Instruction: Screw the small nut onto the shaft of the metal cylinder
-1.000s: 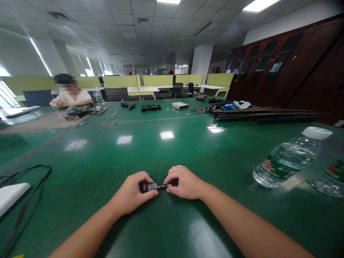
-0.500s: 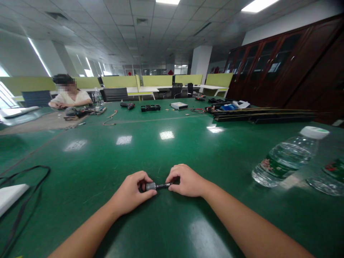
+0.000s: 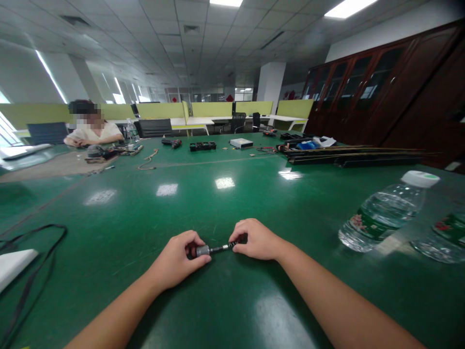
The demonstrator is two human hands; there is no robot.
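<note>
Head view, one pair of bare hands at a counter (image 3: 218,208). Left hand (image 3: 178,261): thumb and fingers closed about a grey metal cylinder (image 3: 202,250). Right hand (image 3: 259,240): fingertips pinching a dark coiled piece (image 3: 233,245) at the far end of the slim shaft (image 3: 217,249). Item location: between the hands, near the counter's surface; contact with it, cannot tell. Whether the coil sits around the shaft or just beyond its tip, likewise.

Risks, as judged: a loose pinch could let the coil spring away; a crooked pull could bind it against the shaft; a slack left grip could let the cylinder turn or roll off.

Surface: green, glossy, lightly scratched, reflecting ceiling lights. Right side: water bottle (image 3: 385,213), white cap, and a second bottle (image 3: 445,232) beside it. Left side: black strap (image 3: 26,286). Far side: drill (image 3: 174,143), white box (image 3: 241,143), dark rails (image 3: 327,158).

Room: office, yellow-green partitions (image 3: 211,109), dark wooden cabinets (image 3: 363,80), one seated person (image 3: 95,134).
</note>
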